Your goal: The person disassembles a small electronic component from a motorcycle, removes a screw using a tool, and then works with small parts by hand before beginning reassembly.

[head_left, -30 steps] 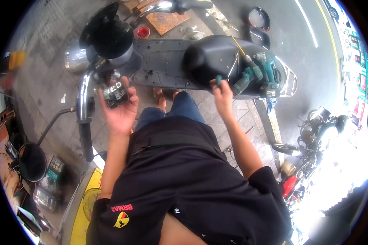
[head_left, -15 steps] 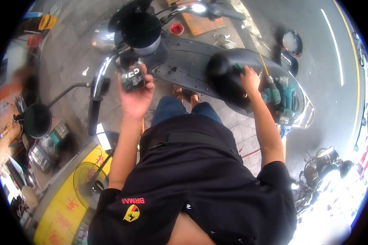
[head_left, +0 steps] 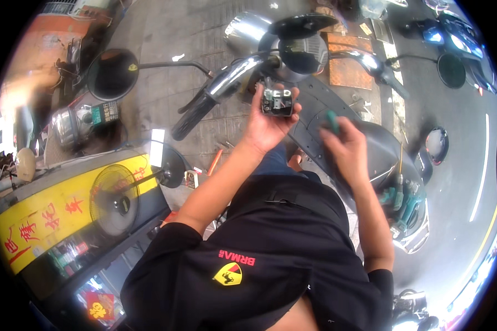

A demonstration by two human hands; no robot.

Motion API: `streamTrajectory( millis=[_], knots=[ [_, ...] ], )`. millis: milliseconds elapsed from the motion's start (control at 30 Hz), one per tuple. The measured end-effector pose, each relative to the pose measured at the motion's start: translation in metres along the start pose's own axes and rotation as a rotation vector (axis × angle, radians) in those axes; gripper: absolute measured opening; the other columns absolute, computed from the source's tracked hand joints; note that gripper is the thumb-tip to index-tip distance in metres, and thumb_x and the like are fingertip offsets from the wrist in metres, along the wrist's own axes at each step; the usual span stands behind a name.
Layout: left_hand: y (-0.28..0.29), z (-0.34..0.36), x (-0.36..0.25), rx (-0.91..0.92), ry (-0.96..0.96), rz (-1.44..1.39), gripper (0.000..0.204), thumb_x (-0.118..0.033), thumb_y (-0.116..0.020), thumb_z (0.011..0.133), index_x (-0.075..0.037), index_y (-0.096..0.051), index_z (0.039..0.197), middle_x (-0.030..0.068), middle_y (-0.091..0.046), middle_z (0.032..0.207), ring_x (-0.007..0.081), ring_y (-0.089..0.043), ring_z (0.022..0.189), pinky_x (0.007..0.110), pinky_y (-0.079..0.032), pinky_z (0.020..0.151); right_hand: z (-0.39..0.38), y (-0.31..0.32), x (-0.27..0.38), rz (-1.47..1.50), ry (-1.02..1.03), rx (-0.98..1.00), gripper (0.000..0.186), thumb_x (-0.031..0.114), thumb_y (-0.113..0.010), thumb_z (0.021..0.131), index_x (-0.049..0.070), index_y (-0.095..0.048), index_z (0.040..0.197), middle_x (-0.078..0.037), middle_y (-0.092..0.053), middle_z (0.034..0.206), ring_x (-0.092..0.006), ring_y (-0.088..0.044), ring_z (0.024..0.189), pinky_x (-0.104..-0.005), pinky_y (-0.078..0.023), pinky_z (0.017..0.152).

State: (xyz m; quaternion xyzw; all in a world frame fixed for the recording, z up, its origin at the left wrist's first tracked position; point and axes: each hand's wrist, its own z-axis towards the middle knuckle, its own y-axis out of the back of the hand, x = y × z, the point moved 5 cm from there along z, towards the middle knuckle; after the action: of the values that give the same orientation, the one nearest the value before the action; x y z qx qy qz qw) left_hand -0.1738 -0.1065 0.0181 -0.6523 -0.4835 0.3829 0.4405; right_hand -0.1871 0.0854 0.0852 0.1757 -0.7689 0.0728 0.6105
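My left hand (head_left: 262, 127) is closed round a small black, boxy part (head_left: 277, 102) with metal and white bits, held above the scooter's left handlebar side. My right hand (head_left: 343, 144), slightly blurred, grips a small teal object (head_left: 332, 120), perhaps a tool handle, to the right of that part and over the black floorboard (head_left: 313, 105). Beyond it the scooter's black seat (head_left: 381, 151) carries teal power tools (head_left: 406, 209) and a yellow-shafted tool (head_left: 401, 163). The left handlebar grip (head_left: 188, 122) and chrome bar reach toward me.
A mirror (head_left: 112, 74) sticks out at left. A standing fan (head_left: 114, 201) is beside a yellow sign board (head_left: 33, 223). A rusty orange plate (head_left: 349, 74) lies past the handlebar. A road (head_left: 464, 171) runs along the right, with blue scooters (head_left: 458, 41) parked above.
My view has swung, so the scooter sits more diagonally. My left hand with the part has moved rightward in view. My right hand has drawn away from the seat, closer to the left hand.
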Motion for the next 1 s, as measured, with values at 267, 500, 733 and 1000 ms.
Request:
streamTrajectory(
  millis=[267,500,733,1000],
  knots=[
    [0.008,0.003,0.008,-0.035,-0.078,0.059,0.046,-0.051,-0.046,0.102,-0.010,-0.059,0.119,0.0158,-0.061,0.125,0.0254,-0.059,0.116,0.041,-0.048,0.101,0.034,-0.077,0.042,-0.296,0.343,0.004,0.022,0.005,-0.069,0.082,0.002,-0.065,0.103,-0.017,-0.063,0.088,-0.0359,-0.063,0.076,-0.0390,-0.052,0.078],
    [0.010,0.008,0.013,0.006,-0.069,0.041,0.045,-0.051,-0.045,0.102,-0.009,-0.054,0.117,0.0159,-0.062,0.122,0.0253,-0.061,0.112,0.041,-0.050,0.099,0.031,-0.085,0.042,-0.318,0.302,-0.032,0.021,0.005,-0.071,0.082,0.001,-0.068,0.102,-0.011,-0.064,0.095,-0.0266,-0.065,0.078,-0.0325,-0.051,0.073],
    [0.011,0.012,0.014,0.049,-0.057,0.033,0.046,-0.053,-0.046,0.101,-0.011,-0.056,0.115,0.0149,-0.062,0.120,0.0249,-0.061,0.110,0.041,-0.050,0.097,0.030,-0.091,0.045,-0.388,0.260,-0.025,0.019,0.002,-0.069,0.084,-0.001,-0.067,0.103,-0.009,-0.063,0.094,-0.0182,-0.062,0.077,-0.0282,-0.049,0.069],
    [0.010,0.014,0.015,0.069,-0.060,0.029,0.045,-0.053,-0.049,0.100,-0.011,-0.057,0.114,0.0153,-0.061,0.120,0.0253,-0.061,0.111,0.041,-0.050,0.098,0.030,-0.089,0.039,-0.371,0.281,-0.058,0.020,0.004,-0.069,0.084,0.002,-0.066,0.103,-0.010,-0.062,0.088,-0.0223,-0.061,0.072,-0.0314,-0.049,0.067]
  ],
)
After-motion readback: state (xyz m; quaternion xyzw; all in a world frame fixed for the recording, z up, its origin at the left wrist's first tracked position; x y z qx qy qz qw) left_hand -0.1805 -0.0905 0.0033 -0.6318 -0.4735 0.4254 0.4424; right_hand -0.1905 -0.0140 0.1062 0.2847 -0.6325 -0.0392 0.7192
